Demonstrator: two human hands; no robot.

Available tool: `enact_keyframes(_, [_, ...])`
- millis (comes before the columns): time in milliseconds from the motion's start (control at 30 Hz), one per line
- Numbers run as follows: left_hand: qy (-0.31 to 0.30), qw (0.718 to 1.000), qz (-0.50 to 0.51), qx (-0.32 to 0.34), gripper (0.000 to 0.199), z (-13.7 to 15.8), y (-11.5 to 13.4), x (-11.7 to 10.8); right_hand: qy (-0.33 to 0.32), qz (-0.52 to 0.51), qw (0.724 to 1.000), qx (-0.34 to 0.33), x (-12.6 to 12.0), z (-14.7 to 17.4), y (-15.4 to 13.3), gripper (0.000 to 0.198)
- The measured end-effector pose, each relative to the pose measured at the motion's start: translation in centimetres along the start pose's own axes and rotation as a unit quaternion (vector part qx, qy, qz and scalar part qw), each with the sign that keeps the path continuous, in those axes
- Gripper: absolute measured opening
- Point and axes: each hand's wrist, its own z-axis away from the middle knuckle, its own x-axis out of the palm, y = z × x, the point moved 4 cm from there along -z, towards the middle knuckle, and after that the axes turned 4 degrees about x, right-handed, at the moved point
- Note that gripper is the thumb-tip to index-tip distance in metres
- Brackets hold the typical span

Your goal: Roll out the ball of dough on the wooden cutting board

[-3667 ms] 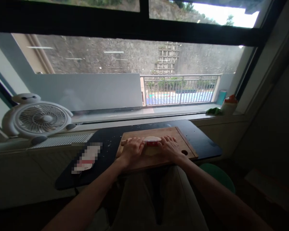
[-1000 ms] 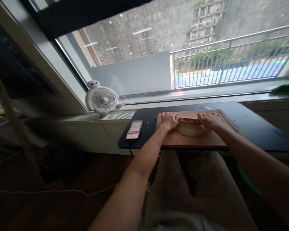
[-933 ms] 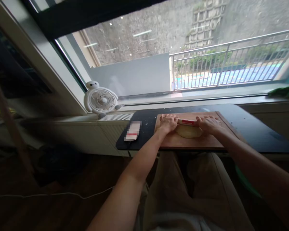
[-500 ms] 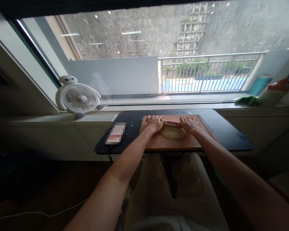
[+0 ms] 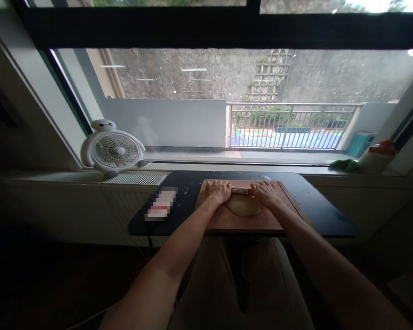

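My left hand (image 5: 219, 189) is closed over the left part of a rolling pin (image 5: 240, 190), and my right hand (image 5: 263, 192) grips its right part. Only a short stretch of the pin, with red and white markings, shows between them. The pin lies across the far edge of a flat, pale, roundish piece of dough (image 5: 242, 206). Under the dough is a brown wooden board (image 5: 246, 224). The ends of the pin are covered by my hands.
The board rests on a small dark table (image 5: 316, 211) dusted with white bits. A blurred-out phone-like object (image 5: 161, 204) lies at its left. Beyond are a white fan (image 5: 113, 149), a window, a green cloth (image 5: 344, 164) and a white bottle with an orange-red top (image 5: 378, 158).
My view has tilted upward, so the table appears lower. Both hands stay on the rolling pin, which sits at nearly the same place by the dough's far edge.
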Motion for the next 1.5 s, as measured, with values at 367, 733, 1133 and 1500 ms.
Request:
enact_keyframes(367, [0.038, 0.994, 0.012, 0.101, 0.044, 3.7, -0.4, 0.2, 0.032, -0.039, 0.998, -0.025, 2.3, 2.5, 0.9, 0.047])
enact_keyframes(733, [0.058, 0.984, 0.011, 0.168, 0.037, 5.1, -0.5, -0.2, 0.093, -0.04, 0.993, -0.054, 3.0, 5.0, 1.1, 0.047])
enact_keyframes(1133, [0.005, 0.997, -0.002, 0.08, 0.037, 0.8, 1.0, 0.4, -0.007, -0.068, 0.998, 0.011, 1.5, 0.5, 0.7, 0.047])
enact_keyframes(1500, [-0.011, 0.997, 0.005, 0.083, 0.04, -1.2, 1.6, 1.0, -0.012, -0.076, 0.995, 0.059, 2.2, -0.3, 1.6, 0.052])
